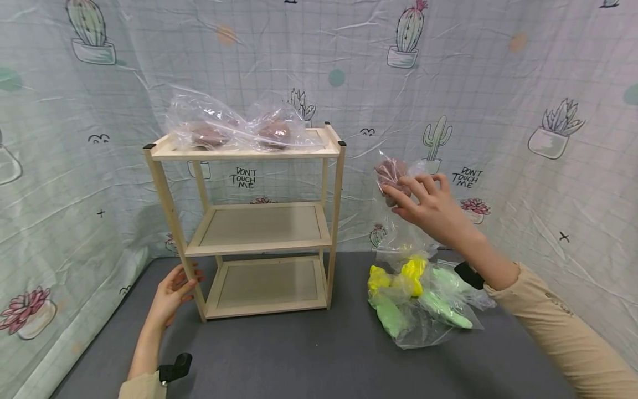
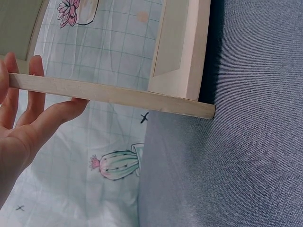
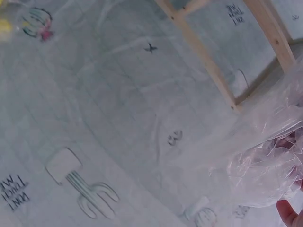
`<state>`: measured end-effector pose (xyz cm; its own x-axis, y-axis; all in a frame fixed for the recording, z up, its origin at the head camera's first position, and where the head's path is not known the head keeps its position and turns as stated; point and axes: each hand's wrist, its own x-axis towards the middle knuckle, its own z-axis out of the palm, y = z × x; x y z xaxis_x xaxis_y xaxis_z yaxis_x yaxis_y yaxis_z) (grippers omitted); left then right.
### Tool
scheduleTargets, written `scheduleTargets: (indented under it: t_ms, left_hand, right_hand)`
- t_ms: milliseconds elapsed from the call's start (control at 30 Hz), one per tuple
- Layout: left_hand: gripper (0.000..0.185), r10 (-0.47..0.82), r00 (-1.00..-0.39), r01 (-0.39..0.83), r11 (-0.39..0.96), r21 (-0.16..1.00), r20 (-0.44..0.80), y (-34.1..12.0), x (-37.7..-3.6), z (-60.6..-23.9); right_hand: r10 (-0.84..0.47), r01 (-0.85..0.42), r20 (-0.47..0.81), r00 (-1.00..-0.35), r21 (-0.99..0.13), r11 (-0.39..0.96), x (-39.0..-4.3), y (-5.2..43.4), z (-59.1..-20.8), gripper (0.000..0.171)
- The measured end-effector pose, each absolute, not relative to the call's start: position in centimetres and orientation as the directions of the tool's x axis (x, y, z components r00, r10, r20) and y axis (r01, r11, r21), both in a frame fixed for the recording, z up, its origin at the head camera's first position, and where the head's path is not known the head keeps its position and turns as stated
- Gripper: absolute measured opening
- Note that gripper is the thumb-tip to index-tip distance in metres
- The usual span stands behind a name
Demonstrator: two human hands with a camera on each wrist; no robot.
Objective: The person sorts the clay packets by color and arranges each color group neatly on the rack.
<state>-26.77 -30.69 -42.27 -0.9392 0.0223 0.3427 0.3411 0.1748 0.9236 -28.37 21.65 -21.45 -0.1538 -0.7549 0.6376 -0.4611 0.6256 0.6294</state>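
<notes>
Bagged brown lump [image 1: 392, 173], a dark reddish-brown piece sealed in clear plastic, is held up in the air to the right of the wooden shelf unit [image 1: 259, 227], roughly level with the gap between its top and middle shelves and well above the grey table [image 1: 319, 354]. Largest of all is the cactus-print cloth backdrop [image 1: 498, 83], which wraps around behind and to both sides of the scene. In front of it the shelf unit stands on the table with 3 tiers; its top tier carries 2 more clear bags [image 1: 234, 127], each with a similar brown lump inside, lying side by side, while the middle and bottom tiers show only bare board. On the table to the right of the shelf unit lies a pile of clear bags [image 1: 418, 305] holding yellow and pale green pieces, directly below the raised bag. The right hand [image 1: 428, 208] grips the brown lump through its plastic, fingers curled around it and the loose tail of the bag hanging down beneath; in the right wrist view only crumpled plastic [image 3: 265, 165] and 1 fingertip show, so the exact finger placement there is probably not readable. The left hand [image 1: 171, 291] rests against the front left leg [image 2: 113, 94] of the shelf unit near the table, its fingers straight and laid along the wood rather than wrapped around it.
</notes>
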Motion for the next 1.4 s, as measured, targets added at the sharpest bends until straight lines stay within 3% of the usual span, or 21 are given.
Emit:
scheduleTargets:
  t_ms: [167,300,700,1100,1400]
  left_hand:
    - [0.037,0.021,-0.938,0.343,0.167,0.924,0.345,-30.7,-26.7,-42.3]
    - [0.037,0.02,-0.937,0.347,0.157,0.925,0.348,-30.8,-26.7,-42.3]
    - [0.037,0.025,-0.933,0.358,0.145,0.922,0.358,-30.7,-26.8,-42.3]
    - [0.04,0.024,-0.935,0.353,0.156,0.923,0.354,-30.6,-26.8,-42.3]
    - [0.039,0.029,-0.935,0.355,0.151,0.923,0.355,-30.7,-26.8,-42.2]
  right_hand:
    - [-0.749,-0.444,0.646,-0.151,0.632,0.635,-28.0,21.0,-18.1,0.057]
    - [-0.731,-0.433,0.664,-0.155,0.62,0.655,-28.0,19.9,-15.8,0.05]
    - [-0.647,-0.499,0.76,-0.069,0.535,0.682,-29.5,15.1,-11.5,0.037]
    - [-0.664,-0.565,0.73,-0.163,0.484,0.669,-31.0,10.8,-10.9,0.034]
    - [-0.681,-0.566,0.708,-0.187,0.489,0.664,-31.8,9.1,-11.4,0.033]
